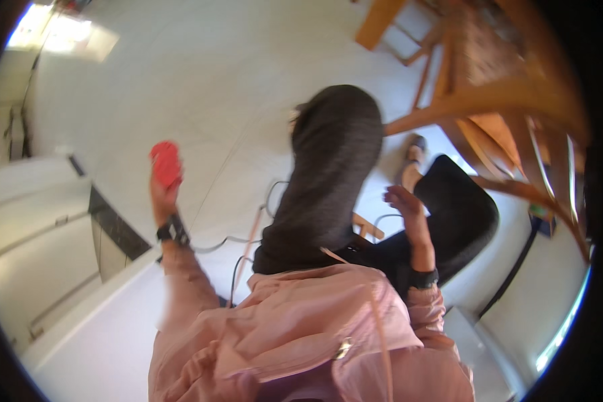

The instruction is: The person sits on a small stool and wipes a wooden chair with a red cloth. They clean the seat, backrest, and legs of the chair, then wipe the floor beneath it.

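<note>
A red object (168, 163), blurred and perhaps a cloth, is in my left hand (165, 188), which reaches out over the pale floor at the left and is partly covered by it. My right hand (404, 199) hangs above my lap near the right knee, its fingers loosely curled, with nothing visible in it. Black bands circle both wrists. I am seated, in dark trousers (331, 166) and a pink jacket (291, 326). One foot in a dark shoe (417, 145) shows beyond the right knee.
Wooden chairs (502, 100) stand close together at the right and upper right. White cabinets (40, 241) line the left side. Thin dark cables (225, 240) run by my left side. A small colourful box (542, 219) lies near the wall at the right.
</note>
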`<move>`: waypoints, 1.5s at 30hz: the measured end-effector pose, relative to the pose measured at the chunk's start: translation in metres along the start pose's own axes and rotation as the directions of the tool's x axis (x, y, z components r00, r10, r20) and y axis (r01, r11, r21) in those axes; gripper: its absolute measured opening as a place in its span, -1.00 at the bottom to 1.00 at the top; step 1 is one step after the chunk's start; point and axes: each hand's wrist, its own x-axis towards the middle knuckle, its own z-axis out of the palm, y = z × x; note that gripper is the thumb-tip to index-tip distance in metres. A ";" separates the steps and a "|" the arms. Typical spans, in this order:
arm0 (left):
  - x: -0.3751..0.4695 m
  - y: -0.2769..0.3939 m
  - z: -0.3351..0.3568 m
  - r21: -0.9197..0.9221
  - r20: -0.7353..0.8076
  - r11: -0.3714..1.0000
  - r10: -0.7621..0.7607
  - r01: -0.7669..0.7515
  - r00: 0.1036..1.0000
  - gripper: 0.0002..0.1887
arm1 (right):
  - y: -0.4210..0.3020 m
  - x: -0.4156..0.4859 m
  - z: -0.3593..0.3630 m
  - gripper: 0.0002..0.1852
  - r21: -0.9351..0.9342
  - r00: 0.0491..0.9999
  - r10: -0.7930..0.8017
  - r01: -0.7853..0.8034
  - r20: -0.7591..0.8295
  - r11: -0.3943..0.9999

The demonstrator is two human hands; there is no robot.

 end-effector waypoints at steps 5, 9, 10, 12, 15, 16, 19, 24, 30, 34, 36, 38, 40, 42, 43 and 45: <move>-0.017 0.057 0.063 -0.667 0.292 0.646 -0.233 0.372 0.928 -0.53 | -0.017 -0.026 -0.012 -0.75 0.105 0.995 -0.096 0.094 0.011 0.990; -0.009 0.092 0.124 -0.624 0.420 0.685 -0.112 0.376 0.901 -0.48 | -0.044 -0.056 -0.026 -0.72 0.229 0.985 -0.173 0.170 -0.006 0.959; -0.007 0.101 0.139 -0.613 0.433 0.694 -0.104 0.378 0.895 -0.48 | -0.048 -0.063 -0.030 -0.71 0.269 0.986 -0.166 0.164 -0.015 0.949; -0.009 0.123 0.168 -0.599 0.477 0.707 -0.061 0.376 0.877 -0.47 | -0.052 -0.085 -0.040 -0.70 0.323 0.976 -0.213 0.214 -0.041 0.922; -0.009 0.154 0.206 -0.573 0.557 0.721 -0.004 0.388 0.830 -0.47 | -0.052 -0.119 -0.054 -0.68 0.354 0.951 -0.296 0.308 -0.087 0.883; -0.008 0.162 0.217 -0.566 0.576 0.726 0.010 0.390 0.817 -0.46 | -0.050 -0.129 -0.057 -0.67 0.374 0.943 -0.316 0.330 -0.101 0.867; -0.006 0.176 0.239 -0.551 0.610 0.736 0.035 0.392 0.792 -0.44 | -0.046 -0.157 -0.057 -0.66 0.518 0.938 -0.325 0.340 -0.123 0.785; 0.012 0.159 0.270 -0.565 0.689 0.718 0.140 0.406 0.711 -0.38 | -0.028 -0.184 -0.065 -0.70 0.651 0.902 -0.393 0.406 -0.176 0.642; 0.039 0.138 0.298 -0.690 0.669 0.552 0.240 0.468 0.703 -0.40 | -0.016 -0.182 -0.081 -0.71 0.694 0.933 -0.312 0.344 -0.178 0.633; 0.043 0.128 0.305 -0.632 0.665 0.646 0.167 0.428 0.728 -0.36 | -0.013 -0.184 -0.092 -0.70 0.737 0.919 -0.321 0.379 -0.229 0.560; 0.041 0.126 0.314 -0.593 0.678 0.678 0.131 0.433 0.723 -0.32 | -0.014 -0.186 -0.095 -0.70 0.748 0.940 -0.261 0.334 -0.220 0.573; 0.032 0.129 0.329 -0.505 0.751 0.719 0.093 0.478 0.654 -0.29 | -0.019 -0.186 -0.096 -0.70 0.745 0.952 -0.222 0.305 -0.213 0.594; 0.013 0.140 0.349 -0.371 0.808 0.765 -0.014 0.527 0.589 -0.27 | -0.027 -0.183 -0.093 -0.67 0.725 0.970 -0.131 0.239 -0.204 0.645; -0.023 0.154 0.376 -0.185 0.806 0.870 -0.132 0.458 0.577 -0.25 | -0.041 -0.174 -0.084 -0.61 0.650 0.928 -0.270 0.371 -0.255 0.663; -0.047 0.162 0.390 -0.085 0.762 0.927 -0.176 0.366 0.623 -0.23 | -0.048 -0.170 -0.079 -0.58 0.597 0.906 -0.324 0.424 -0.273 0.681; -0.081 0.177 0.428 -0.001 0.816 0.969 -0.140 0.245 0.560 -0.22 | -0.063 -0.157 -0.075 -0.22 0.707 0.909 -0.388 0.373 -0.151 0.600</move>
